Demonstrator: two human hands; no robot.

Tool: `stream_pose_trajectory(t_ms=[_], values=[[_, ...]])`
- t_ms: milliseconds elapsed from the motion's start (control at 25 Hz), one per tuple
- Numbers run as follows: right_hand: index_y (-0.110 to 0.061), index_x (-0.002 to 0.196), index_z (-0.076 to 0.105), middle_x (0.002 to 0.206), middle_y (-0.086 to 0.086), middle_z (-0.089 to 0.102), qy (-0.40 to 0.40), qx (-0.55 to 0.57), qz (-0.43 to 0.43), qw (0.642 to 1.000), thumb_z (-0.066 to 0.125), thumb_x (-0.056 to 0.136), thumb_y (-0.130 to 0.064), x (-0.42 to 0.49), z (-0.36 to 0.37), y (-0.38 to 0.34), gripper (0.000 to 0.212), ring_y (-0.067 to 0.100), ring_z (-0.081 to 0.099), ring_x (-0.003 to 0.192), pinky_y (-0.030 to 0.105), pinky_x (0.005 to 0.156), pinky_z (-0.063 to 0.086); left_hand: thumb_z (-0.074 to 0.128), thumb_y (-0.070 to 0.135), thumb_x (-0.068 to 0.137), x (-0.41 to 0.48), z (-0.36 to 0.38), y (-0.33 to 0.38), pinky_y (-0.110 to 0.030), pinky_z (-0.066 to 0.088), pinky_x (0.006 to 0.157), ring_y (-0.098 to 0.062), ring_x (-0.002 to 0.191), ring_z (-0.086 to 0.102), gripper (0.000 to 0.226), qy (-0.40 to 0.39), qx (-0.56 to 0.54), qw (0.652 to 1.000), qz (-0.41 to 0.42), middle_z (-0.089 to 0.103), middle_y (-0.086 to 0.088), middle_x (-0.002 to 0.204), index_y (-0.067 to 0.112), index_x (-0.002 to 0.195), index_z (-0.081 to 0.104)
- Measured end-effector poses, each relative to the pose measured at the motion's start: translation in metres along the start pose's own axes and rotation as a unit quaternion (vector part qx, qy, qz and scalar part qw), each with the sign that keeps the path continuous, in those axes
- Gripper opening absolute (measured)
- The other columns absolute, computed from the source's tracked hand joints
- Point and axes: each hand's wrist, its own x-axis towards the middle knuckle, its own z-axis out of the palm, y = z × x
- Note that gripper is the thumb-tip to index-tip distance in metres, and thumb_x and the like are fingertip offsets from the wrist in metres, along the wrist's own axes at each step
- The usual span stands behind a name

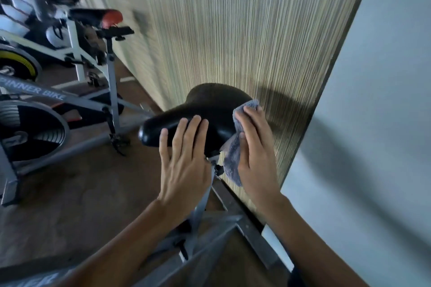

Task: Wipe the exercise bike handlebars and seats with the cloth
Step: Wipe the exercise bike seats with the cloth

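A black bike seat (205, 109) stands in the middle of the view on a grey post. My left hand (184, 158) lies flat against the seat's near side, fingers straight. My right hand (255, 147) presses a grey cloth (234, 158) against the seat's right edge, fingers straight over it, thumb against the cloth's inner side. Part of the cloth hangs down below the seat. The handlebars of this bike are out of view.
A ribbed wooden wall panel (233, 30) rises just behind the seat, with a pale wall (373, 123) at the right. A grey spinner bike (58, 109) with a black and red seat (98, 16) stands at the left; more bikes are behind it. The floor is brown.
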Motion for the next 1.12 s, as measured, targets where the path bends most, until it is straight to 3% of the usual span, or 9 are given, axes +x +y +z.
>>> stream_pose_trajectory(t_ms=[200, 320, 400, 520, 720, 920, 1040, 1120], values=[[-0.005, 0.147, 0.046, 0.156, 0.006, 0.038, -0.087, -0.081, 0.117, 0.986, 0.045, 0.103, 0.001, 0.036, -0.011, -0.027, 0.045, 0.025, 0.025, 0.152, 0.042, 0.122, 0.029, 0.066, 0.013, 0.082, 0.010, -0.048, -0.002, -0.049, 0.001, 0.126, -0.027, 0.153, 0.015, 0.085, -0.172, -0.041, 0.984, -0.014, 0.022, -0.009, 0.165, 0.008, 0.157, 0.026], [-0.016, 0.155, 0.036, 0.165, 0.001, 0.024, -0.174, -0.156, 0.191, 0.953, 0.030, 0.107, -0.023, 0.046, -0.021, -0.045, 0.048, 0.021, 0.012, 0.155, 0.049, 0.124, 0.022, 0.068, 0.013, 0.082, 0.026, -0.078, -0.013, -0.051, 0.008, 0.125, -0.030, 0.152, 0.020, 0.083, -0.243, -0.053, 0.968, -0.035, 0.026, -0.011, 0.164, 0.007, 0.155, 0.030], [-0.019, 0.158, 0.030, 0.168, 0.000, 0.017, -0.227, -0.177, 0.198, 0.937, 0.020, 0.104, -0.029, 0.055, -0.026, -0.048, 0.055, 0.022, 0.004, 0.156, 0.051, 0.124, 0.019, 0.069, 0.012, 0.081, 0.040, -0.086, -0.030, -0.052, 0.014, 0.124, -0.031, 0.150, 0.024, 0.084, -0.273, -0.059, 0.960, -0.033, 0.028, -0.009, 0.163, 0.007, 0.155, 0.031], [-0.013, 0.156, 0.032, 0.166, 0.006, 0.021, -0.253, -0.177, 0.199, 0.930, 0.020, 0.105, -0.026, 0.070, -0.026, -0.047, 0.055, 0.026, 0.008, 0.155, 0.049, 0.124, 0.023, 0.067, 0.013, 0.083, 0.045, -0.095, -0.041, -0.051, 0.014, 0.124, -0.031, 0.152, 0.019, 0.088, -0.328, -0.075, 0.942, -0.017, 0.020, -0.007, 0.166, 0.009, 0.158, 0.023], [-0.012, 0.154, 0.036, 0.163, 0.007, 0.029, -0.261, -0.204, 0.234, 0.914, 0.033, 0.108, -0.019, 0.104, -0.007, -0.044, 0.047, 0.026, 0.016, 0.154, 0.044, 0.123, 0.026, 0.065, 0.001, 0.082, 0.048, -0.103, -0.040, -0.050, 0.014, 0.125, -0.030, 0.154, 0.014, 0.086, -0.347, -0.125, 0.927, -0.074, 0.018, -0.009, 0.166, 0.008, 0.157, 0.025], [-0.012, 0.155, 0.035, 0.165, 0.005, 0.027, -0.363, -0.178, 0.076, 0.911, 0.052, 0.100, -0.006, 0.092, -0.022, -0.051, 0.058, 0.024, 0.018, 0.154, 0.042, 0.123, 0.026, 0.066, 0.001, 0.085, 0.049, -0.104, -0.035, -0.054, 0.017, 0.123, -0.030, 0.154, 0.011, 0.086, -0.355, -0.137, 0.920, -0.090, 0.016, -0.011, 0.167, 0.008, 0.158, 0.022], [-0.013, 0.154, 0.038, 0.163, 0.005, 0.031, -0.321, -0.201, 0.144, 0.914, 0.047, 0.103, -0.009, 0.109, -0.009, -0.047, 0.051, 0.026, 0.022, 0.153, 0.048, 0.121, 0.028, 0.064, 0.001, 0.085, 0.048, -0.104, -0.039, -0.052, 0.013, 0.124, -0.030, 0.155, 0.009, 0.086, -0.363, -0.144, 0.917, -0.086, 0.013, -0.010, 0.167, 0.009, 0.158, 0.020], [-0.012, 0.151, 0.043, 0.160, 0.006, 0.036, -0.324, -0.202, 0.143, 0.913, 0.044, 0.105, -0.013, 0.119, 0.017, -0.059, 0.046, 0.028, 0.025, 0.152, 0.045, 0.123, 0.026, 0.063, 0.002, 0.086, 0.049, -0.105, -0.042, -0.049, 0.009, 0.125, -0.029, 0.155, 0.009, 0.084, -0.372, -0.148, 0.913, -0.081, 0.012, -0.009, 0.167, 0.010, 0.158, 0.021]])
